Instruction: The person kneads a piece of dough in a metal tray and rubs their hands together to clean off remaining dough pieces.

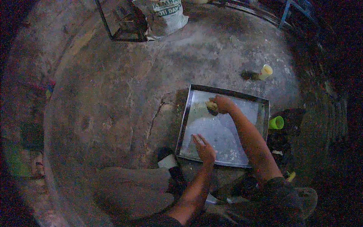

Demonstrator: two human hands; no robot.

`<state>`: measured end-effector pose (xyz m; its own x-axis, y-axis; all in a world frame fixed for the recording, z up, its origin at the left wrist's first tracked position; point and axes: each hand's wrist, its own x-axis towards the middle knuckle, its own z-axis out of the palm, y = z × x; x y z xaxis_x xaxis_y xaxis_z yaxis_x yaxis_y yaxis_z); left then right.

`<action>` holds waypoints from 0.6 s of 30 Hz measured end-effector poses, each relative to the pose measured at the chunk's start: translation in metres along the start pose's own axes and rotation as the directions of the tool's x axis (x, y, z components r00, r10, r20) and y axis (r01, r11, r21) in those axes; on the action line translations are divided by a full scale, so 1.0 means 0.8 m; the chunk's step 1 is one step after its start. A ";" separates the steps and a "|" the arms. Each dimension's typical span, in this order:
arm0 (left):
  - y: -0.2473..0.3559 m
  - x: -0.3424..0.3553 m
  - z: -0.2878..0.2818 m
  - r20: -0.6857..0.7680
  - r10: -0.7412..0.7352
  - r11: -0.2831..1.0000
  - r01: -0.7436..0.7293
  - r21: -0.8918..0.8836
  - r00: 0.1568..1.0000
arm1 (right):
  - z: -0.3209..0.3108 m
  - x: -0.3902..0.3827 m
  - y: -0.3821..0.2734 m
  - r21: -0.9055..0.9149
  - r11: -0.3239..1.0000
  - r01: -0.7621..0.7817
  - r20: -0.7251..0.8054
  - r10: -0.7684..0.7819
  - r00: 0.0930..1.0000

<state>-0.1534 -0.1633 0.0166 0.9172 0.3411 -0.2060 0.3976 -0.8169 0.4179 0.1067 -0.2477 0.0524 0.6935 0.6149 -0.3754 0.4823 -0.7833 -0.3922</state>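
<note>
A large shallow metal tray (pixel 234 149) with raised sides lies on the floor in front of me. Inside it, my right hand (pixel 223 104) grips a small yellowish sponge-like pad (pixel 211 107) against the bottom near the far left corner. The pad's underside looks dark, and its exact kind is hard to make out. My left hand (pixel 205 150) rests near the tray's near edge, fingers stretched out and holding nothing. Pale smears and specks show on the tray's surface, which looks wet.
A bright green cup (pixel 276 122) lies tipped beside the tray's right side. Farther off is a pale yellow cup (pixel 266 71). A printed white sack (pixel 166 19) leans by a dark metal frame (pixel 128 39) at the back. Cracked concrete floor (pixel 109 94) spreads to the left.
</note>
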 end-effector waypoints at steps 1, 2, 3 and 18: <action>-0.002 0.002 0.011 -0.028 0.008 1.000 -0.007 0.017 1.000 | -0.008 0.004 -0.010 -0.016 0.997 -0.071 -0.107 0.069 0.992; -0.006 0.003 0.021 -0.058 0.014 0.999 -0.012 0.035 0.998 | -0.015 0.009 -0.023 -0.026 0.990 -0.140 -0.215 0.131 0.968; 0.000 -0.001 0.016 -0.012 0.010 1.000 -0.010 0.000 1.000 | -0.004 0.016 -0.020 -0.029 0.987 -0.160 -0.268 0.146 0.952; 0.002 0.002 -0.046 0.168 -0.053 0.999 0.054 0.001 0.984 | 0.054 -0.038 -0.105 -0.418 0.899 0.131 0.073 -0.111 0.991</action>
<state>-0.1503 -0.1472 0.0492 0.8774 0.3012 -0.3734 0.4464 -0.7978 0.4053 0.0219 -0.1963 0.0604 0.5952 0.7027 -0.3898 0.7481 -0.6616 -0.0505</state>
